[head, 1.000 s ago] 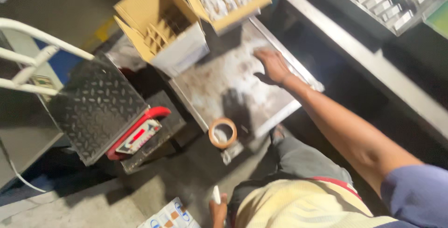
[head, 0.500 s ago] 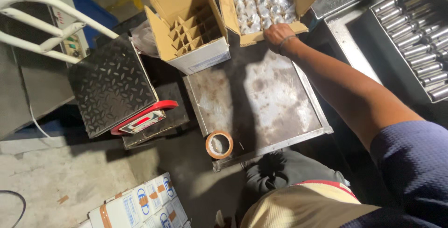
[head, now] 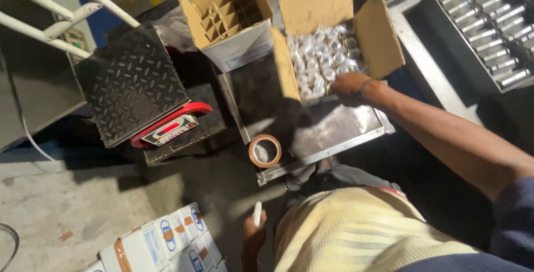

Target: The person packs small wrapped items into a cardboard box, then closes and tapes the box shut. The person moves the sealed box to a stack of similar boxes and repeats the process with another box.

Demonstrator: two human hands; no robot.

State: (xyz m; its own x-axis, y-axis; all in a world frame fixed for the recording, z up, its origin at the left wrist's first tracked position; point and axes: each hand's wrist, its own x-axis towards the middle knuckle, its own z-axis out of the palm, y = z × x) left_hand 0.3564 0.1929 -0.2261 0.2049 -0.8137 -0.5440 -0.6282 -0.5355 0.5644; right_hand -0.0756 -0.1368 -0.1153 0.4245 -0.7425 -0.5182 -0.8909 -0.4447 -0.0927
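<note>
My right hand (head: 349, 87) has moved from the bare counter (head: 356, 128) to the open carton of shiny pieces (head: 322, 60), fingers curled at its edge; left hand (head: 255, 228) grips a white stick (head: 257, 214).

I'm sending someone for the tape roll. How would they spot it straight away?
Find the steel tray table under the two open cartons. The tape roll lies flat on its near left corner, away from the right hand: the only brownish ring there, with a hollow centre.

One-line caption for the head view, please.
Right hand reaches into an open carton of silvery wrapped pieces on a metal tray; left hand holds a small white object low, tape roll nearby.
</note>
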